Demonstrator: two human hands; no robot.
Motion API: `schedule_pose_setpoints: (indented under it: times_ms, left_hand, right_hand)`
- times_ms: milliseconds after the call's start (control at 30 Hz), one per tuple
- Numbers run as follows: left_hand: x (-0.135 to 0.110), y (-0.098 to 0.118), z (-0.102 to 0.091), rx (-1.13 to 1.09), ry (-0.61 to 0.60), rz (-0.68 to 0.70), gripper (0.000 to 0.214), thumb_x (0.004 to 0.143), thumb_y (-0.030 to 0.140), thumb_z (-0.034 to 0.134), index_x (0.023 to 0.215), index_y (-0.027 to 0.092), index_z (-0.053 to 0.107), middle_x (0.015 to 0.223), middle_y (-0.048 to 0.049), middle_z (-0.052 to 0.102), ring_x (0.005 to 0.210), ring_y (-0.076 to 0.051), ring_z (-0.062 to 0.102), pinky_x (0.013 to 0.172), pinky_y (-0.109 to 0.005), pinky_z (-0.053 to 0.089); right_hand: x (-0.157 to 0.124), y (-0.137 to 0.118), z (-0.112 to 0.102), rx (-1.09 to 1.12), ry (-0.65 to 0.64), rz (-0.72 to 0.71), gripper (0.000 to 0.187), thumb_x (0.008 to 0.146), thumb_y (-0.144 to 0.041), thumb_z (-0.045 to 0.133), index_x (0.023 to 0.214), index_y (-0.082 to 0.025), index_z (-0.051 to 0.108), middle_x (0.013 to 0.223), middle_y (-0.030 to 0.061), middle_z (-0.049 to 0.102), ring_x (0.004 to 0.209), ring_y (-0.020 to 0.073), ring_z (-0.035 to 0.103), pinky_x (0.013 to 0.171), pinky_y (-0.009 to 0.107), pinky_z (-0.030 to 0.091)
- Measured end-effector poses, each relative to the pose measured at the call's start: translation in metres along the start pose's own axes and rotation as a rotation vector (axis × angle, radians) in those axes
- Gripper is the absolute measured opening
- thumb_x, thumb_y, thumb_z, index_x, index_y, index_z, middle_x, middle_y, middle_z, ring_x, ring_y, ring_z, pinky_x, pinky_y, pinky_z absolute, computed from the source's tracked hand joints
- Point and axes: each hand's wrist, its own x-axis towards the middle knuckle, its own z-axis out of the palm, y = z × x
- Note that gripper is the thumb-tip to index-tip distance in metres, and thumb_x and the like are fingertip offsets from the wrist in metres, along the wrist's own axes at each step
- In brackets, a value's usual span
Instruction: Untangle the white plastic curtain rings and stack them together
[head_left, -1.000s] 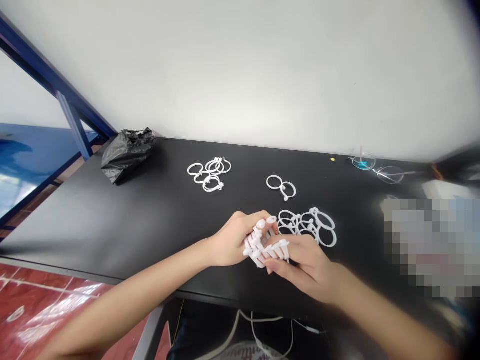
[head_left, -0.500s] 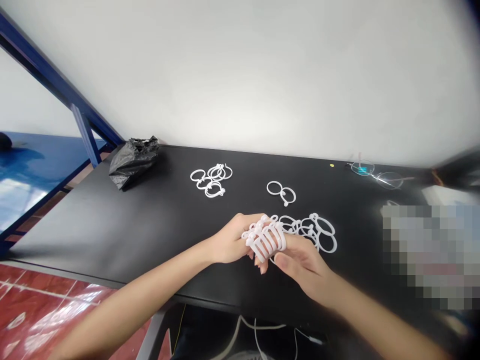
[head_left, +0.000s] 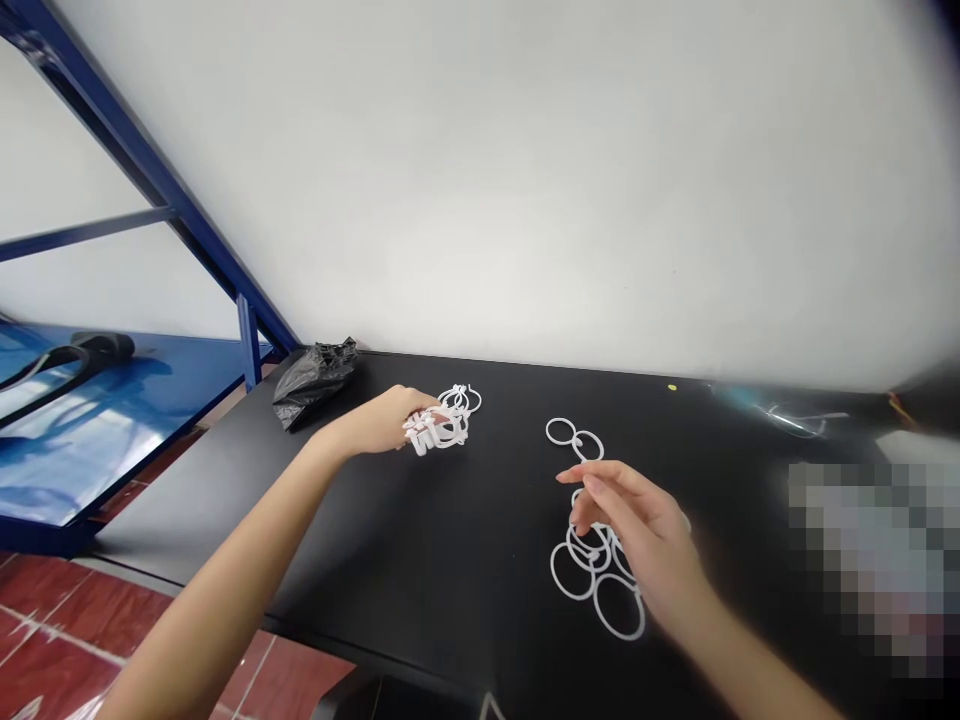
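Observation:
My left hand (head_left: 394, 420) is closed round a bunch of white plastic curtain rings (head_left: 425, 432), each ring with a small eyelet. It is over the left pile of similar rings (head_left: 471, 398), partly covering that pile, so held and lying rings overlap in view. My right hand (head_left: 645, 520) hovers above another loose pile of rings (head_left: 621, 612) at the right front. Its fingers are loosely stretched, thumb near the index finger, and nothing shows between them. Just behind it lie two more rings (head_left: 560, 431) on the black table.
A crumpled black plastic bag (head_left: 315, 382) lies at the table's back left, beside a blue metal frame (head_left: 247, 340). Eyeglasses (head_left: 795, 420) rest at the back right, near a small yellow bit (head_left: 672, 387). A blurred-out patch (head_left: 870, 560) covers the right side. The white wall (head_left: 487, 200) bounds the back.
The ring bunch has left my right fingers, and my left hand has carried it left to the left pile. My right hand has drawn apart to the right. The view has shifted.

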Motion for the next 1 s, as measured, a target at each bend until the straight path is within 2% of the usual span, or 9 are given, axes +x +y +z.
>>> schedule_pose_setpoints:
  times_ms: [67, 167, 300, 367, 567, 833, 933, 1000]
  left_hand:
    - [0.009, -0.009, -0.006, 0.054, -0.024, -0.015, 0.024, 0.085, 0.030, 0.049, 0.067, 0.016, 0.054, 0.058, 0.0024, 0.052, 0.053, -0.011, 0.045, 0.054, -0.022, 0.032]
    - [0.023, -0.020, -0.005, 0.070, 0.023, -0.022, 0.032, 0.087, 0.040, 0.047, 0.068, 0.016, 0.057, 0.061, 0.0017, 0.054, 0.057, -0.012, 0.045, 0.055, -0.022, 0.031]
    - [0.028, -0.032, 0.006, 0.121, 0.166, -0.092, 0.035, 0.088, 0.045, 0.048, 0.083, 0.016, 0.066, 0.060, 0.0015, 0.054, 0.058, -0.012, 0.046, 0.057, -0.022, 0.032]
    - [0.024, -0.035, 0.010, 0.143, 0.193, -0.121, 0.036, 0.087, 0.047, 0.050, 0.091, 0.016, 0.068, 0.060, 0.0017, 0.054, 0.057, -0.013, 0.046, 0.056, -0.023, 0.032]
    - [0.012, -0.039, -0.002, 0.116, 0.096, -0.125, 0.044, 0.083, 0.049, 0.056, 0.111, 0.016, 0.062, 0.068, 0.0010, 0.061, 0.060, -0.015, 0.055, 0.057, -0.024, 0.039]
    - [0.000, -0.031, -0.017, 0.163, 0.035, -0.158, 0.041, 0.083, 0.046, 0.056, 0.112, 0.018, 0.061, 0.070, 0.0009, 0.064, 0.062, -0.016, 0.058, 0.059, -0.025, 0.042]
    - [-0.001, -0.029, -0.025, 0.147, 0.092, -0.162, 0.040, 0.086, 0.048, 0.052, 0.112, 0.019, 0.061, 0.069, 0.0004, 0.065, 0.062, -0.017, 0.060, 0.060, -0.026, 0.044]
    - [0.006, -0.036, -0.027, 0.139, 0.201, -0.164, 0.043, 0.088, 0.050, 0.048, 0.114, 0.018, 0.061, 0.075, -0.0022, 0.068, 0.069, -0.019, 0.063, 0.067, -0.029, 0.048]
  right_hand:
    - [0.001, 0.001, 0.000, 0.000, 0.007, 0.008, 0.024, 0.089, -0.043, 0.063, 0.090, -0.021, 0.073, 0.062, 0.0014, 0.062, 0.061, 0.0161, 0.061, 0.060, 0.030, 0.056]
    - [0.003, 0.002, -0.002, 0.017, 0.023, 0.012, 0.025, 0.088, -0.044, 0.063, 0.089, -0.021, 0.072, 0.062, 0.0010, 0.061, 0.061, 0.0156, 0.060, 0.060, 0.028, 0.056]
    - [0.004, 0.001, -0.005, 0.032, 0.028, 0.028, 0.024, 0.087, -0.045, 0.065, 0.089, -0.022, 0.072, 0.061, 0.0007, 0.060, 0.061, 0.0152, 0.059, 0.059, 0.028, 0.055]
    - [0.004, 0.001, -0.006, 0.030, 0.028, 0.037, 0.025, 0.087, -0.046, 0.064, 0.089, -0.022, 0.072, 0.060, 0.0003, 0.060, 0.060, 0.0147, 0.059, 0.060, 0.028, 0.054]
    - [0.006, 0.004, -0.009, 0.024, 0.038, 0.044, 0.028, 0.087, -0.047, 0.064, 0.091, -0.021, 0.072, 0.063, 0.0015, 0.064, 0.059, 0.0147, 0.060, 0.062, 0.029, 0.053]
    - [0.008, 0.004, -0.013, 0.054, 0.064, 0.037, 0.026, 0.086, -0.047, 0.066, 0.092, -0.022, 0.073, 0.064, 0.0008, 0.064, 0.061, 0.0138, 0.059, 0.063, 0.028, 0.053]
    - [0.009, 0.006, -0.016, 0.070, 0.086, 0.036, 0.025, 0.086, -0.046, 0.067, 0.093, -0.022, 0.073, 0.067, 0.0012, 0.065, 0.061, 0.0136, 0.058, 0.065, 0.029, 0.053]
    - [0.011, 0.007, -0.018, 0.084, 0.105, 0.031, 0.025, 0.085, -0.045, 0.067, 0.092, -0.022, 0.073, 0.071, 0.0022, 0.066, 0.061, 0.0138, 0.058, 0.065, 0.030, 0.053]
